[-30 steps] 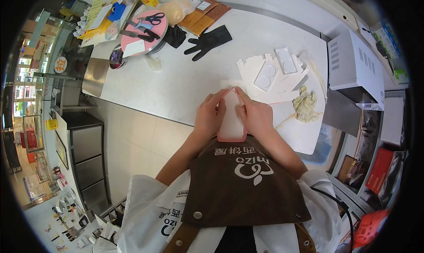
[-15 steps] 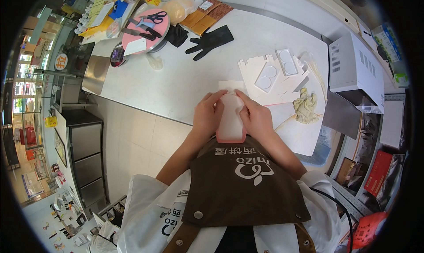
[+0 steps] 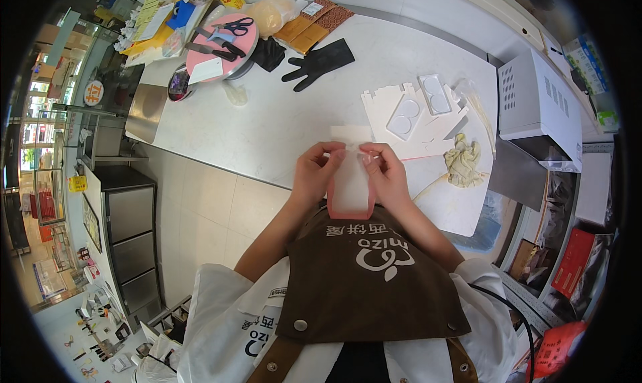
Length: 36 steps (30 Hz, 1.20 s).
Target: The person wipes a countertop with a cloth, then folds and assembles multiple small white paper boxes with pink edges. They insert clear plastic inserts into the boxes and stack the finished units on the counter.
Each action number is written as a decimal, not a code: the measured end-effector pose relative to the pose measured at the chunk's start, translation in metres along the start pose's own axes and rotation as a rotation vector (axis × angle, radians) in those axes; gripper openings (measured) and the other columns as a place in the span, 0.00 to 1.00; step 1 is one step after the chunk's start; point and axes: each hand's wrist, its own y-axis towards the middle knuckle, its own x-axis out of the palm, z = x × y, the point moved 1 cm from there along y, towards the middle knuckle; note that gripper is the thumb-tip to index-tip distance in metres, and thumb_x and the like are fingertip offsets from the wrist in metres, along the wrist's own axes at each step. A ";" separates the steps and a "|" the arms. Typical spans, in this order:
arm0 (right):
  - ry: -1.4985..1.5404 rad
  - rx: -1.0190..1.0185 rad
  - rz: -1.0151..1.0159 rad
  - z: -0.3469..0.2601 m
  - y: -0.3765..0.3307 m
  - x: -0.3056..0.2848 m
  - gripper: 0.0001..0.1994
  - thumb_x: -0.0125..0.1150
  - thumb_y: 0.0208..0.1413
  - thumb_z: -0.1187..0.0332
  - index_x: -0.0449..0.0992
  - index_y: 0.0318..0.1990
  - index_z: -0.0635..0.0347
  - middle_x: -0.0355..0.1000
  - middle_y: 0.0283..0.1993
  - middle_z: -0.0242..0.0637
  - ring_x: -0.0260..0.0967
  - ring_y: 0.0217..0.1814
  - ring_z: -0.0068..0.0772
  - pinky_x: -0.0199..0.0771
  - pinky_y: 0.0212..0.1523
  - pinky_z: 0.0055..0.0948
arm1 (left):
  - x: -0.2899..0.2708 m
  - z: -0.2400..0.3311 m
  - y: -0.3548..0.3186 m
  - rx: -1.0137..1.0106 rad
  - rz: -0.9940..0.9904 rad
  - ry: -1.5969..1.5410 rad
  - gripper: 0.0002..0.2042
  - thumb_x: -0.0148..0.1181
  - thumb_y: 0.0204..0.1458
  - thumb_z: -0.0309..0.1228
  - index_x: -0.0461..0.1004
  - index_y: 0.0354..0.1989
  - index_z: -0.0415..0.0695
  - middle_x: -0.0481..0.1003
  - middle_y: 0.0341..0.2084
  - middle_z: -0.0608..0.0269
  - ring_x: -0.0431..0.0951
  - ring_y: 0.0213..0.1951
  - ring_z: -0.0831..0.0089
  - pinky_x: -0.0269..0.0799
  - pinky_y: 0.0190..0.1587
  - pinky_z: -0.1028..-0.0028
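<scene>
A small cardboard box, white inside with pink outer walls, stands open at the table's near edge against my apron. My left hand pinches the far left corner of it, thumb and fingers together. Opposite, my right hand pinches the far right corner the same way. Between my fingertips the far end wall is partly hidden. A pale flap sticks out beyond my fingers, over the tabletop.
Flat white cardboard pieces lie to the right, with two white trays on them and a crumpled yellowish cloth beside. A black glove lies farther off. On a pink turntable rest scissors and knives. A white machine stands far right.
My fingers have drawn in from the far edge toward me, thumbs now raised at the corners. The pink side walls show more than before.
</scene>
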 end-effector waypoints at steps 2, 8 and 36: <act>0.077 0.031 -0.011 0.005 0.004 -0.001 0.09 0.60 0.69 0.68 0.78 0.50 0.64 0.75 0.35 0.26 0.67 0.35 0.13 0.68 0.38 0.18 | 0.004 0.002 -0.003 0.024 0.007 -0.046 0.13 0.64 0.64 0.35 0.79 0.49 0.37 0.80 0.38 0.62 0.78 0.38 0.79 0.75 0.41 0.78; 0.148 0.072 -0.075 0.002 0.007 -0.004 0.07 0.62 0.68 0.70 0.78 0.47 0.64 0.74 0.33 0.24 0.64 0.34 0.10 0.65 0.36 0.16 | 0.004 -0.007 -0.004 0.122 0.014 -0.045 0.10 0.65 0.63 0.31 0.79 0.46 0.37 0.80 0.32 0.65 0.76 0.33 0.82 0.72 0.36 0.79; 0.159 0.232 -0.309 -0.022 0.024 -0.019 0.10 0.64 0.65 0.69 0.74 0.49 0.61 0.74 0.36 0.27 0.66 0.35 0.15 0.66 0.40 0.20 | -0.013 0.069 0.018 1.237 -0.225 1.170 0.08 0.64 0.44 0.28 0.68 0.27 0.49 0.70 0.22 0.67 0.76 0.25 0.67 0.71 0.28 0.67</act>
